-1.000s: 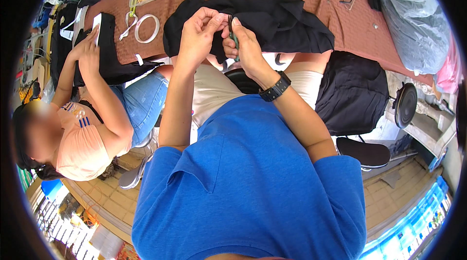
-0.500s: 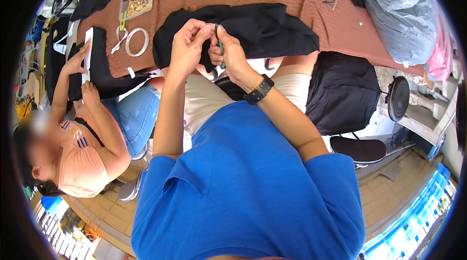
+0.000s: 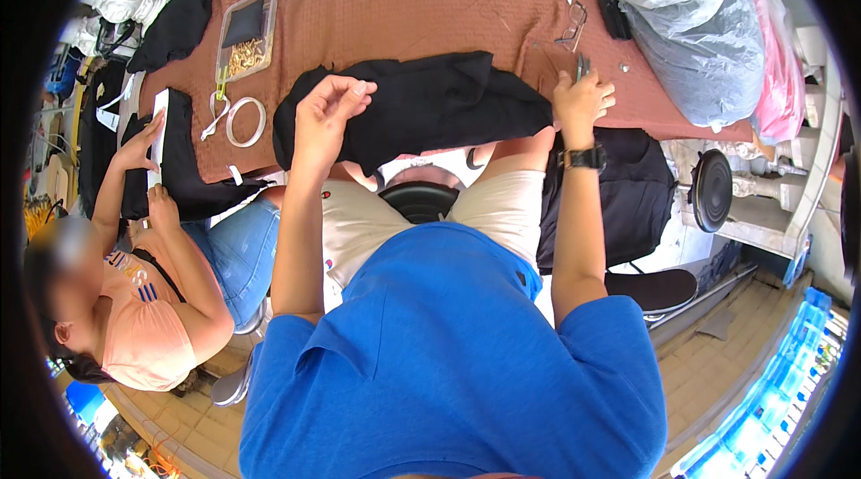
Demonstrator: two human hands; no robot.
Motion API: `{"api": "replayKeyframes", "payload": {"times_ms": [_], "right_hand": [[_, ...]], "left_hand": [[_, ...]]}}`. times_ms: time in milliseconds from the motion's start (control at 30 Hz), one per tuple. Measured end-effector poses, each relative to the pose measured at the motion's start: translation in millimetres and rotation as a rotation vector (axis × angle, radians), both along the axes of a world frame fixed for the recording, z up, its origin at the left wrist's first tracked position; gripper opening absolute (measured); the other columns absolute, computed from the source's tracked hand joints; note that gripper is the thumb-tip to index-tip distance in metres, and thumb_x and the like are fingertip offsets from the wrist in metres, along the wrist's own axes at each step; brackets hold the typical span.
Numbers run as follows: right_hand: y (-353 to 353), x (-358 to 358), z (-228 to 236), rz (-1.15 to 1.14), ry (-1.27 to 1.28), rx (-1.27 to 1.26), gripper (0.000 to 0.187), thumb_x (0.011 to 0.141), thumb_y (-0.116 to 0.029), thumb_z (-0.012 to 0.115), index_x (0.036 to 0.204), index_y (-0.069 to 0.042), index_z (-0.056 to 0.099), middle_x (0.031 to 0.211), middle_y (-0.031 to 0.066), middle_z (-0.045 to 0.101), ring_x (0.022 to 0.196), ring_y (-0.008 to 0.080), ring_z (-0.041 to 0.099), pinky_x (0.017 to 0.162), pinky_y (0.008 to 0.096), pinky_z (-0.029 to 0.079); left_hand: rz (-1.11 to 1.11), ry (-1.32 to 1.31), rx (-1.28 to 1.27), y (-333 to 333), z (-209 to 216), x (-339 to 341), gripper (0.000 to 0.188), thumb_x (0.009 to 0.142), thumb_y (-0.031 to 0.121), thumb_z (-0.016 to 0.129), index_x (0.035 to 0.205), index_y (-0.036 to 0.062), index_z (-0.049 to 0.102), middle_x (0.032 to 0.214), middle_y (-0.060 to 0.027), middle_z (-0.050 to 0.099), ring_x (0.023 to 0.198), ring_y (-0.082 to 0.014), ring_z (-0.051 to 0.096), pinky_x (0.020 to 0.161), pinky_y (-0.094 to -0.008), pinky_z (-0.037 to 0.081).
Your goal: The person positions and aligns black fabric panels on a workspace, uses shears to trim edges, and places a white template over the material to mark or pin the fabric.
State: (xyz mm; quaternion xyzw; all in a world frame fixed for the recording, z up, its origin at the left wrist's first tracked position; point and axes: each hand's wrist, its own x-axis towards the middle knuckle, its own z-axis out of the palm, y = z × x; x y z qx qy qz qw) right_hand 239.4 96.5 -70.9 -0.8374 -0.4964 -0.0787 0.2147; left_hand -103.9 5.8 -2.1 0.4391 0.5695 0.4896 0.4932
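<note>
A black cloth garment piece (image 3: 430,107) lies bunched along the near edge of the table and hangs over it. My left hand (image 3: 327,111) is raised over the cloth's left part, its thumb and fingers pinched together. Whatever they may hold is too small to make out. Farther right, past the cloth's end, my right hand (image 3: 583,102), with a dark watch on the wrist, reaches over the table with fingers spread. A small green-handled snipping tool (image 3: 583,65) is at its fingertips, between thumb and forefinger, and does not look gripped.
The table has a brown cloth (image 3: 430,13). On it are a clear box (image 3: 247,35) with small golden pieces, a white ring (image 3: 246,122), glasses (image 3: 574,23) and filled plastic bags (image 3: 700,39). At left, a person (image 3: 157,309) handles black cloth and a white strip.
My hands were together above the black cloth, the right one gripping the green-handled tool. They have parted: the right moved right with the tool and its fingers spread; the left stayed at left.
</note>
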Motion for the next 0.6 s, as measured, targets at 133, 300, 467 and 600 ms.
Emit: {"api": "replayKeyframes", "payload": {"times_ms": [133,300,467,600], "right_hand": [[-27.3,-77.2,74.0,1.065,0.254,0.399,0.052,0.083,-0.020,0.074,0.130,-0.003,0.057,0.121,0.0177,0.060,0.118,0.0359,0.051,0.097,0.0473,0.043],[-44.2,-114.6,81.1,1.323,1.406,-0.299,0.016,0.098,-0.015,0.064,0.100,-0.001,0.071,0.078,-0.0013,0.062,0.067,0.0049,0.056,0.063,0.0213,0.046],[-39.2,-56.1,96.9,1.325,1.390,-0.352,0.016,0.099,-0.017,0.064,0.099,-0.004,0.072,0.077,-0.0030,0.061,0.069,0.0037,0.055,0.060,0.0198,0.044],[-36.0,-14.7,92.9,1.126,1.181,-0.112,0.013,0.099,-0.013,0.063,0.099,-0.002,0.069,0.085,-0.0011,0.064,0.076,0.0068,0.056,0.071,0.0224,0.047]], "left_hand": [[-0.120,0.065,0.042,1.4,16.6,25.8,0.012,0.097,0.016,0.066,0.096,0.0040,0.067,0.092,-0.0018,0.068,0.088,-0.0089,0.061,0.084,-0.0243,0.048],[-0.157,-0.043,0.132,-2.7,33.2,16.9,0.010,0.098,0.016,0.064,0.097,0.0066,0.064,0.098,0.0001,0.063,0.092,-0.0081,0.057,0.085,-0.0237,0.044],[-0.240,-0.721,0.200,-35.4,75.7,-11.2,0.016,0.097,0.011,0.062,0.111,0.0056,0.056,0.112,-0.0046,0.059,0.121,-0.0243,0.056,0.093,-0.0295,0.047],[-0.335,-1.116,0.365,-62.8,106.3,-32.6,0.027,0.090,0.004,0.070,0.088,0.0109,0.044,0.089,0.0001,0.048,0.076,-0.0147,0.046,0.074,-0.0266,0.048]]}}
